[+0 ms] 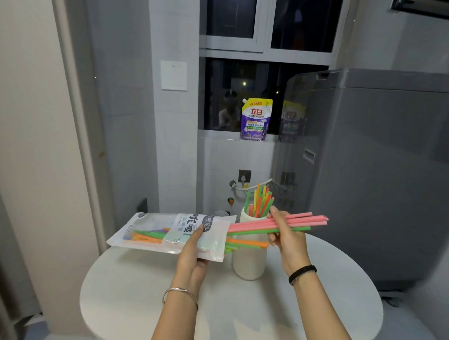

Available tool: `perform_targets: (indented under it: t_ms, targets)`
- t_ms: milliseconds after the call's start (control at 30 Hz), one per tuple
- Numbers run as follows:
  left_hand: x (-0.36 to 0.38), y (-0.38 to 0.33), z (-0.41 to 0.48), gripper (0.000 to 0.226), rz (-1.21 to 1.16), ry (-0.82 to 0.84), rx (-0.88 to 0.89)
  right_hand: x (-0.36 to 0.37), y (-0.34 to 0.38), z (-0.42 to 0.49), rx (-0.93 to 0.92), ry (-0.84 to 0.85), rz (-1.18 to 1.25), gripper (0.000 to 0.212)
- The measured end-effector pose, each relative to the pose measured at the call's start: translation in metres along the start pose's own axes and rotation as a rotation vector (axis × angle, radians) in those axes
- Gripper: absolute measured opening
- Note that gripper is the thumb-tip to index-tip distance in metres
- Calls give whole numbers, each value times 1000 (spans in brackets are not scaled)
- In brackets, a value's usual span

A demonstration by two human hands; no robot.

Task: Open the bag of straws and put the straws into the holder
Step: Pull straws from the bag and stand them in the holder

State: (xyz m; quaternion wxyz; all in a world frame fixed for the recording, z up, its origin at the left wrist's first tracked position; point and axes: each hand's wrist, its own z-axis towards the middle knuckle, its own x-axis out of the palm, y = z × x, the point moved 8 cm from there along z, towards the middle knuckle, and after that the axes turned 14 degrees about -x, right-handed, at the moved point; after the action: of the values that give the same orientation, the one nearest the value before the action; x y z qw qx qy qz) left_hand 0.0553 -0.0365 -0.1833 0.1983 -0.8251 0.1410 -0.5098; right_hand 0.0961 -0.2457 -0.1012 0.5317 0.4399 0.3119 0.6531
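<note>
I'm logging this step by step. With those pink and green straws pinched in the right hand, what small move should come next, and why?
Probably tip the held straws upright and lower them into the white holder. The right hand has them clear of the bag, lying level just above the holder, which already stands some straws. The left hand keeps the bag lifted.

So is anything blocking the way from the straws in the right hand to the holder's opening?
Partly. The holder already has upright straws filling much of its mouth, just behind the right hand. The pulled straws lie horizontal and must tip upright. The bag, in the left hand, sits left of the holder.
</note>
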Motion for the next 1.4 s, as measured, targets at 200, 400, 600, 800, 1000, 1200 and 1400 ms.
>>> perform_targets:
  t_ms: [200,400,600,800,1000,1200,1400]
  targets:
    - [13,17,-2,43,68,37,-45,25,-13,-6,94,142,-141,37]
    - [13,16,-1,39,-4,49,-53,33,9,16,54,-19,362,55]
    - [6,6,4,46,-34,15,-18,35,52,58,-43,-72,510,58]
    - [6,4,8,36,-71,-10,-9,37,86,95,-113,-88,352,52]
    - [6,7,11,36,-74,-17,-9,36,92,116,-144,-91,114,42]
    - [7,7,12,40,-68,-12,8,34,93,127,-194,-110,87,41]
    - [8,6,13,51,-85,-20,21,45,74,126,-176,-40,19,42]
